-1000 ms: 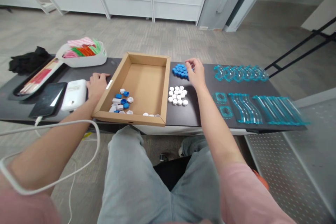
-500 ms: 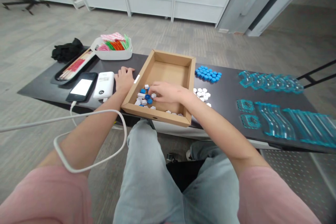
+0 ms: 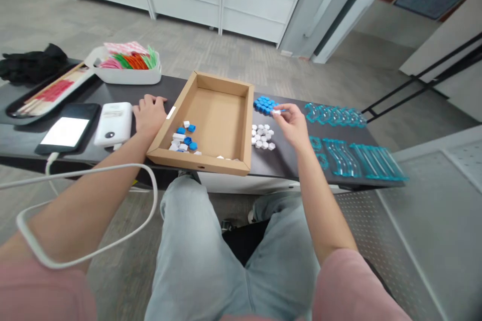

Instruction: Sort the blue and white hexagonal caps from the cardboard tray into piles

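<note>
My right hand (image 3: 291,123) is closed in a pinch on a small white hexagonal piece (image 3: 277,112), held just above the table at the edge of the blue hexagonal pieces (image 3: 264,105). Closer to me, a group of white hexagonal pieces (image 3: 262,137) lies beside the box. The shallow cardboard box (image 3: 248,128) has loose blue and white pieces (image 3: 183,139) in its near left corner, with a few white ones along the near wall. My left hand (image 3: 149,116) rests on the table against the box's left side, fingers apart and holding nothing.
To the left are a white power bank (image 3: 114,123), a phone (image 3: 70,128) with a cable, a tray of sticks (image 3: 48,95) and a white basket (image 3: 130,76) of colourful items. Clear teal plastic parts (image 3: 341,158) lie in rows on the right.
My right hand has left the box and moved right to the blue group, carrying a white piece. The view has turned right; my left hand stays beside the box.
</note>
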Demonstrator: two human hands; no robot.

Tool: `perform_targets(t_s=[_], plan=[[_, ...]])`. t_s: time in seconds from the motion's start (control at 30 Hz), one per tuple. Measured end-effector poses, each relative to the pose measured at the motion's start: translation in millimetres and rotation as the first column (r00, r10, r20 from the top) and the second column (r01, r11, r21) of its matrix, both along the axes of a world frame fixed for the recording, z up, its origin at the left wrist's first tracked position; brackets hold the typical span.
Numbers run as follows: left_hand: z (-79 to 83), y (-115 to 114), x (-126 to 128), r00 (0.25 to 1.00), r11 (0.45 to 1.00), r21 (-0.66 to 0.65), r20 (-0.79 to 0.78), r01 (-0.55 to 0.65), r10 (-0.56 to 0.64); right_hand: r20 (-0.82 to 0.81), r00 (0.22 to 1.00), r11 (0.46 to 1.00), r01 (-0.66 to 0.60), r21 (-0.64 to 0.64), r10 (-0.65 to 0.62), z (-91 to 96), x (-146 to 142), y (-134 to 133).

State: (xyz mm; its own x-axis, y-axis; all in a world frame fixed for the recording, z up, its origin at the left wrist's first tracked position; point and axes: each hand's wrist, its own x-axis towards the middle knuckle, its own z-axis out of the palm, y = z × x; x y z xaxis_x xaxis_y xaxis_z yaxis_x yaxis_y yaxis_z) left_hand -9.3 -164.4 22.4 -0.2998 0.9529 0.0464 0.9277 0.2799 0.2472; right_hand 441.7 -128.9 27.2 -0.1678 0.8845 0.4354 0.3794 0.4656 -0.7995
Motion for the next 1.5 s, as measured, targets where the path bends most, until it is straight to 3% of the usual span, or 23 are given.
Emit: perform_targets(t_s=[0.13, 0.27, 0.37, 0.53, 0.83, 1.0, 1.1, 1.2, 1.3, 1.4, 1.5], plan=[[-4.0, 4, -1, 0.999, 1.000, 0.006, -0.039, -0.025, 0.025, -0.090, 0.968, 0.965, 0.222, -0.138, -0.236, -32.4, 30, -25], [-7.0, 6, -3, 0.997, 0.999, -0.016, -0.062, -0.046, 0.045, 0.026, 0.968, 0.949, 0.252, -0.188, -0.251, -45.2, 31, -51], [-6.2, 7, -4, 0.996, 0.998, -0.029, -0.073, -0.048, 0.046, 0.083, 0.971, 0.950, 0.235, -0.206, -0.222, -46.6, 30, -59], [-3.1, 6, -2, 0.996, 0.997, -0.052, -0.071, -0.055, 0.052, 0.011, 0.950, 0.927, 0.306, -0.220, -0.311, -46.6, 30, -57], [3.7, 3, 3, 0.999, 0.998, -0.046, -0.024, -0.050, 0.049, 0.058, 0.969, 0.952, 0.248, -0.176, -0.242, -48.3, 33, -54], [-0.3, 4, -1, 0.999, 0.999, -0.021, -0.003, -0.040, 0.040, 0.027, 0.966, 0.953, 0.260, -0.154, -0.259, -53.6, 35, -54], [-4.0, 6, -3, 0.999, 0.999, -0.008, 0.011, -0.032, 0.032, 0.037, 0.968, 0.962, 0.251, -0.109, -0.248, -46.0, 32, -57], [-7.1, 6, -4, 1.000, 1.000, 0.008, 0.013, -0.018, 0.017, 0.109, 0.979, 0.983, 0.177, -0.050, -0.171, -20.7, 11, -59], [-9.6, 6, -2, 1.000, 0.999, 0.047, 0.008, -0.023, 0.023, 0.233, 0.970, 0.997, -0.068, -0.025, 0.072, 14.9, -37, -55], [-11.5, 5, -1, 0.999, 0.996, 0.078, 0.018, -0.041, 0.039, 0.409, 0.830, 0.921, -0.382, -0.079, 0.379, 40.8, -108, -39], [-12.7, 6, -2, 0.999, 0.995, 0.089, 0.030, -0.032, 0.029, 0.570, 0.620, 0.816, -0.554, -0.169, 0.539, 43.6, -179, -12]])
